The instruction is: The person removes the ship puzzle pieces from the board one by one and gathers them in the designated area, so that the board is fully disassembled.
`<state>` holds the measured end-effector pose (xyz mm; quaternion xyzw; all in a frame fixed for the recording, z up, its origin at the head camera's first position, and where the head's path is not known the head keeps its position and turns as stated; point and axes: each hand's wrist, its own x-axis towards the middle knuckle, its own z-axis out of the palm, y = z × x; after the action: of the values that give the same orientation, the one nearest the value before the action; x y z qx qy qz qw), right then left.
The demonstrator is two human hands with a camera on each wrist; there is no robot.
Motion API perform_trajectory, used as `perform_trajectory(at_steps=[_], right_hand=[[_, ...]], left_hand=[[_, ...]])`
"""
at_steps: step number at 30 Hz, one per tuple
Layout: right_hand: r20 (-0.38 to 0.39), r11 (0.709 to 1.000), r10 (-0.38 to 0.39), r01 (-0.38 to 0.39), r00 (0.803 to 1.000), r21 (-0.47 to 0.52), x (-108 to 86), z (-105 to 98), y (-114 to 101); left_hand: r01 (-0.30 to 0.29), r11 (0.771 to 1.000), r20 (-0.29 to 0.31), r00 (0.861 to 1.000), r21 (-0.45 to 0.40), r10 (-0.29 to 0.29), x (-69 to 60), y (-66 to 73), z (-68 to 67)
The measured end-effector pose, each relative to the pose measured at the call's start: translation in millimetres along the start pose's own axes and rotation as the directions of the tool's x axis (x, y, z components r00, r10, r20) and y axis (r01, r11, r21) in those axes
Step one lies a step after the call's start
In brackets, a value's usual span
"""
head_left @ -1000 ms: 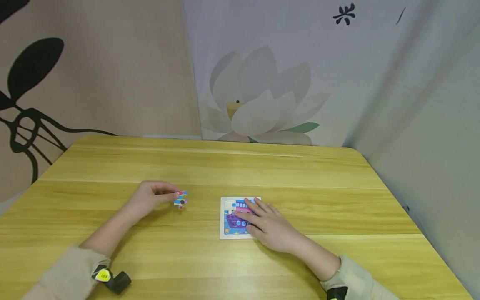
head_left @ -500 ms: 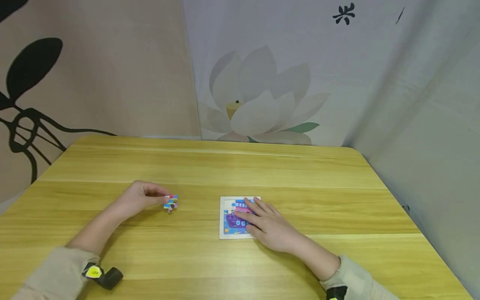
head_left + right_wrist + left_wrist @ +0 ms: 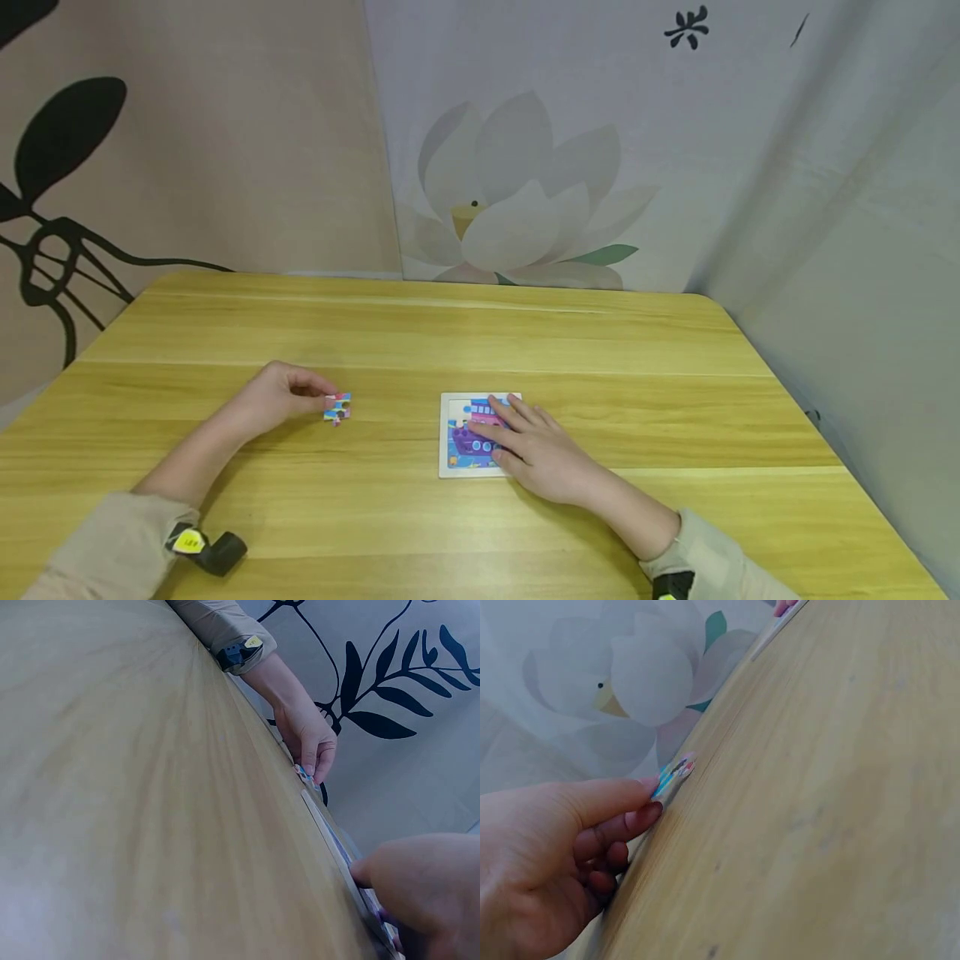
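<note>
Between thumb and fingertips, my left hand pinches a small multicoloured jigsaw piece, close above the tabletop. The left wrist view shows the thumb on one face of the piece and a finger behind it. To the right, a white-framed jigsaw puzzle lies flat, with a purple and pink ship picture. Its upper left part shows a pale gap. My right hand rests with spread fingers on the puzzle's right side, hiding that part of it.
The puzzle lies near the middle of a wooden table. A printed curtain stands behind the table's far edge, and a grey curtain hangs at the right. A black wrist strap sits on the left sleeve.
My left hand has moved left, away from the puzzle, with the jigsaw piece still pinched and slightly lower. The right hand and the puzzle have stayed in place.
</note>
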<state>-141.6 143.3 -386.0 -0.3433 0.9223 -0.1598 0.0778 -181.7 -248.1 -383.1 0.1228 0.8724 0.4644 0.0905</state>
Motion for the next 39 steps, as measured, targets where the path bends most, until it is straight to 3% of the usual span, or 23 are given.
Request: perform_trajectory(at_steps=[12,21,29,39], right_hand=[[0.004,1.000,-0.001,0.001,1.000,0.012,-0.2,-1.2,-1.6],[-0.008,1.000,-0.002,0.002,1.000,0.011,-0.3,-0.5,-1.8],[-0.006,0.998,0.048,-0.048,0.999,0.047,-2.1,2.8,-0.9],[-0.032,0.994,0.007,-0.004,0.999,0.112,-6.2,3.5,5.2]], left_hand=[[-0.011,0.996,-0.011,1.000,0.088,0.012,-0.8,5.6,3.1],[-0.067,0.984,-0.033,0.997,0.166,0.074,-0.6,3.5,2.7],[-0.105,0.978,-0.032,0.993,0.181,0.113,-2.4,-1.1,3.1],[-0.111,0.977,-0.044,0.992,0.183,0.121,-2.1,-3.2,4.4]])
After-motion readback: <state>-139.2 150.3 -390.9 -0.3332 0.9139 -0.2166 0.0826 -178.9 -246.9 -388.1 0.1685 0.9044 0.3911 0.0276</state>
